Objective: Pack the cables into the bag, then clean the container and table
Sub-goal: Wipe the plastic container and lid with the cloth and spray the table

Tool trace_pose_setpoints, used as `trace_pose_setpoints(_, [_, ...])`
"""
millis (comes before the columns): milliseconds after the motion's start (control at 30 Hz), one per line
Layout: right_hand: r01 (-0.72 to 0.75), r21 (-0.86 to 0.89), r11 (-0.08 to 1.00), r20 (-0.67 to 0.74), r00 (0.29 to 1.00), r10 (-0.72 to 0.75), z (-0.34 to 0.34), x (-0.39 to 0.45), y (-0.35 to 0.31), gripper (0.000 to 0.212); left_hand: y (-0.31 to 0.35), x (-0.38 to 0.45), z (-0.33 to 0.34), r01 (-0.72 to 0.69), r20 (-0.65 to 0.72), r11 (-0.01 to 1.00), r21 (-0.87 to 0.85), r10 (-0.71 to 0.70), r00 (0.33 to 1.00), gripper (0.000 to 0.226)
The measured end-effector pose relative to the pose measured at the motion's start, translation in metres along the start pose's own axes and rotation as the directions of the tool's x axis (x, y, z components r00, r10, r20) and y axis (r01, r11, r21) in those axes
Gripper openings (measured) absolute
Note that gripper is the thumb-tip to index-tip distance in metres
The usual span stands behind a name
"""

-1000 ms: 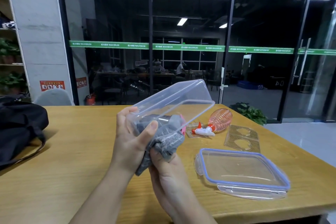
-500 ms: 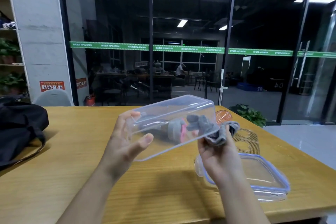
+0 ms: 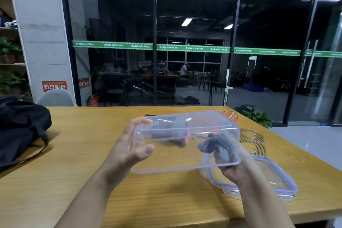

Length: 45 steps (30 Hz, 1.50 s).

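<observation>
Left hand: the left hand (image 3: pixel 136 146) is reaching in from the near left, gripping the left end of the clear rectangular plastic container (image 3: pixel 185 140), thumb on the near rim and fingers curled over the far wall.
Right hand: the right hand (image 3: pixel 234 166) is bunching a crumpled grey cloth (image 3: pixel 217 145) in curled fingers, pressing it inside the container's right end.
Container: it is being held above the yellow wooden table (image 3: pixel 83 153), tipped so its opening is facing the person.
Lid: the clear blue-edged lid (image 3: pixel 273 177) is lying on the table at near right.
Bag: the black fabric bag (image 3: pixel 20 127) is sitting at far left.

Clear container (image 3: pixel 166 163); grey cloth (image 3: pixel 216 146); blue-rimmed lid (image 3: pixel 285 177); black bag (image 3: pixel 20 127).
</observation>
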State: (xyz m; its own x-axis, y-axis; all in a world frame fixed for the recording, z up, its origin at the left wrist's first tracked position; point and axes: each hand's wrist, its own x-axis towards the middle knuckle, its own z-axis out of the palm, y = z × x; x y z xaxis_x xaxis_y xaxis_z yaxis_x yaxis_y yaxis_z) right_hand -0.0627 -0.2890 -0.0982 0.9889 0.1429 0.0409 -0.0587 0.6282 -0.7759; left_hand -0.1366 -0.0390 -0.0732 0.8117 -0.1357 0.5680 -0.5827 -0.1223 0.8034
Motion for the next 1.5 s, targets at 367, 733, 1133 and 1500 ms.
trace_pose_setpoints(367, [0.375, -0.14, 0.916, 0.012, 0.926, -0.377, 0.007, 0.0, 0.02, 0.033, -0.004, 0.007, -0.004, 0.031, -0.041, 0.995, -0.095, -0.035, 0.999, 0.068])
trace_pose_setpoints(733, [0.435, -0.236, 0.869, -0.138, 0.87, -0.473, 0.015, 0.016, 0.026, 0.015, -0.008, 0.007, 0.005, -0.018, -0.1, 0.996, -0.087, 0.009, 0.995, 0.065])
trace_pose_setpoints(1133, [0.359, 0.041, 0.932, -0.2, 0.917, -0.344, 0.044, 0.024, 0.063, 0.009, -0.006, 0.005, 0.02, -0.025, -0.03, 0.997, -0.071, 0.023, 0.999, 0.059])
trace_pose_setpoints(1500, [0.156, 0.174, 0.972, -0.004, 0.988, -0.157, 0.068, 0.008, 0.089, 0.03, -0.005, 0.01, 0.03, -0.026, -0.025, 0.988, -0.155, 0.023, 0.999, 0.065])
